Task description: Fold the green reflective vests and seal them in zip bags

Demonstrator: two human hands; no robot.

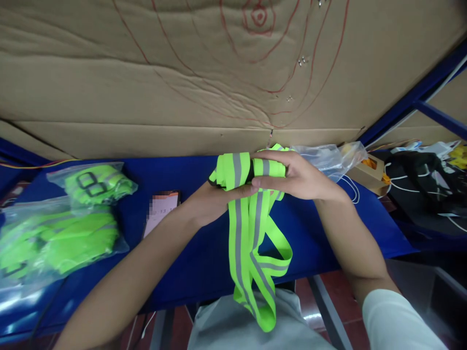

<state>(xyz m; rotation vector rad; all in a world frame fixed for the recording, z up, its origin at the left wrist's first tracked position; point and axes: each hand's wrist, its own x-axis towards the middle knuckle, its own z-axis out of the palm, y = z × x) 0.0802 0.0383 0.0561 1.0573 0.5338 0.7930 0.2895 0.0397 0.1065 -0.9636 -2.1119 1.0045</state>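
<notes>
Brown cardboard backdrop (pixel 109 92): rises behind the table, creased, marked with red hand-drawn rings and dotted with small shiny metal bits.
Blue-covered table (pixel 204 257): runs below the cardboard, smooth, glossy at the near left corner.
Large clear plastic bag (pixel 76 238): lies at far left, filled with folded neon-green webbing.
Smaller clear plastic bag (pixel 100 184): sits just behind, packed with similar webbing and a black buckle.
Phone with a lit, partly blurred screen (pixel 162 209): rests flat, near the left forearm.
Left hand (pixel 215 206): grips the left coil, thumb-first across the front; impossible to tell the state of the hidden fingers.
Neon-green webbing strap with grey stripe (pixel 239 233): held above the table's middle, coiled at the top, dangling in loops past the near edge.
Right hand (pixel 295 172): pinches the right coil between thumb and forefinger.
Crumpled clear plastic bag (pixel 321 160): lies behind the right wrist.
Reddish tiled floor (pixel 346 294): shows beneath the table.
Open brown carton (pixel 367 180): stands beside the crumpled bag, near orange material.
Blue metal frame (pixel 397 112): slants upward at right.
</notes>
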